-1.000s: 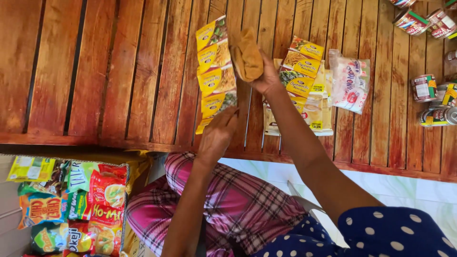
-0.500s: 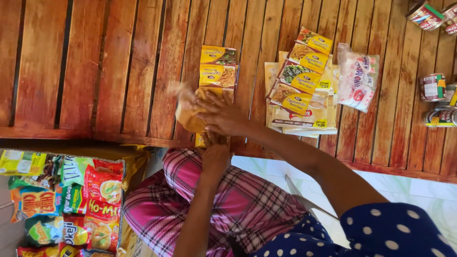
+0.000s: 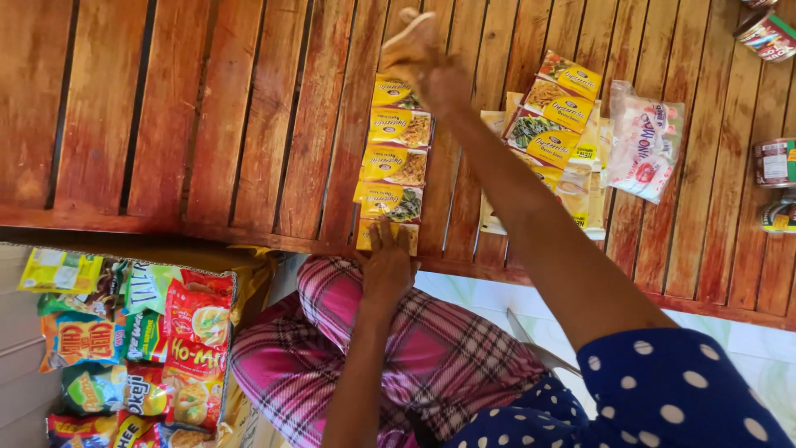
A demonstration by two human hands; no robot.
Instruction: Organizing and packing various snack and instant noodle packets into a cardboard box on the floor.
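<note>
A row of yellow noodle packets (image 3: 394, 162) lies overlapped on the red wooden slat bench (image 3: 207, 116). My left hand (image 3: 388, 261) rests flat on the nearest packet at the bench's front edge. My right hand (image 3: 419, 58) is raised over the far end of the row, blurred, its fingers together; I cannot tell if it holds anything. A second pile of yellow packets (image 3: 551, 124) lies to the right of my right arm.
A clear bag of white and red sachets (image 3: 645, 141) lies beside the second pile. Small cans (image 3: 775, 162) stand at the bench's right edge. A cardboard box of colourful snack packets (image 3: 133, 340) sits at the lower left. Pink plaid cloth (image 3: 431, 357) covers my lap.
My right hand moved from the near end of the row up to its far end. More packets now lie in the row. My left hand stays at the front packet.
</note>
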